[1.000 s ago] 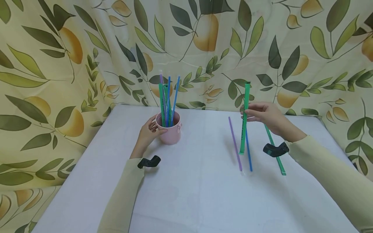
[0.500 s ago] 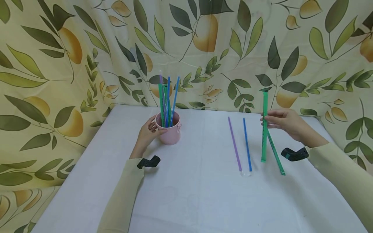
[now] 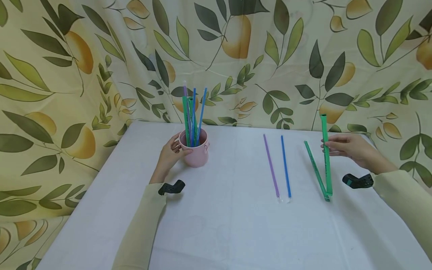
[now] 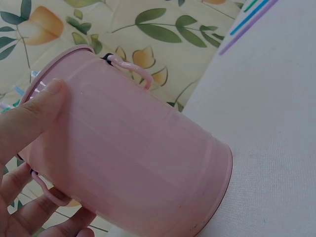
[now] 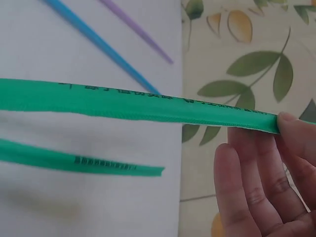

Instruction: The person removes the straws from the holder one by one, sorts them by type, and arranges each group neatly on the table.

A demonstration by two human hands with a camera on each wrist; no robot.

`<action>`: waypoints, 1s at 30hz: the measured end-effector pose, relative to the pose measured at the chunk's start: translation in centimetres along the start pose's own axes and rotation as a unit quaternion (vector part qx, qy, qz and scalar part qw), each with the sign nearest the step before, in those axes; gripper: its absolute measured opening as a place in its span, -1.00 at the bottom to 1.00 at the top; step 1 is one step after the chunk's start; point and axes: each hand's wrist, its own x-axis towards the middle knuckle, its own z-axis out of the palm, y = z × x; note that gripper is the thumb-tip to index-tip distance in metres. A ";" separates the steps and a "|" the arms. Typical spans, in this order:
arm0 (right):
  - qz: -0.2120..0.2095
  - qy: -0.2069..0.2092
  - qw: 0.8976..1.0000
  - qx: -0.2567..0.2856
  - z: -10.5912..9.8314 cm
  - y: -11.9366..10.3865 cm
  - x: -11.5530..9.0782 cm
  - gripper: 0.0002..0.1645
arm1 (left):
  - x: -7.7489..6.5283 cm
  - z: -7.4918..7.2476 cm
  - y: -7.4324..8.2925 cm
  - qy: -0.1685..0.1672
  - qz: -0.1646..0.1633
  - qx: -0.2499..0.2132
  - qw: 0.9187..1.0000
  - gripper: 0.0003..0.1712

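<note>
On the left of the table stands a pink pail (image 3: pixel 197 159) with small side handles. My left hand (image 3: pixel 170 155) grips it near the rim, thumb on the front wall in the left wrist view. Green, blue and purple straws (image 3: pixel 194 120) stand inside, their lower ends hidden. At the right, my right hand (image 3: pixel 354 150) pinches a green-wrapped straw (image 3: pixel 326 161) between thumb and fingers, nearly upright, dark print along its wrapper in the right wrist view. Its lower end overlaps the bottom of a second green-wrapped straw (image 3: pixel 315 168), which lies slanted on the table.
A purple straw (image 3: pixel 271 165) and a blue straw (image 3: pixel 285 165) in clear wrappers lie side by side right of the table's middle. The white-covered table (image 3: pixel 229 225) ends at the back against a leaf-and-fruit patterned cloth (image 3: pixel 236 93).
My right hand has moved right and toward me, carrying the green-wrapped straw from over the blue straw to beside the other green one. The left hand and pail stay in place.
</note>
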 end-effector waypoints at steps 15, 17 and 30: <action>0.062 -0.025 0.998 -0.003 -1.1 3.2 0.5 -0.56 | -0.2 -0.1 -0.1 -0.004 0.013 -0.011 1.000 -0.07; 0.060 -0.019 0.998 -0.002 -1.0 3.6 0.7 -0.61 | -0.3 -0.2 -0.1 -0.006 0.016 -0.009 1.000 -0.05; 0.094 0.000 0.996 -0.011 -0.7 5.4 1.8 -0.57 | -0.4 0.0 -0.1 -0.006 0.012 0.001 1.000 -0.04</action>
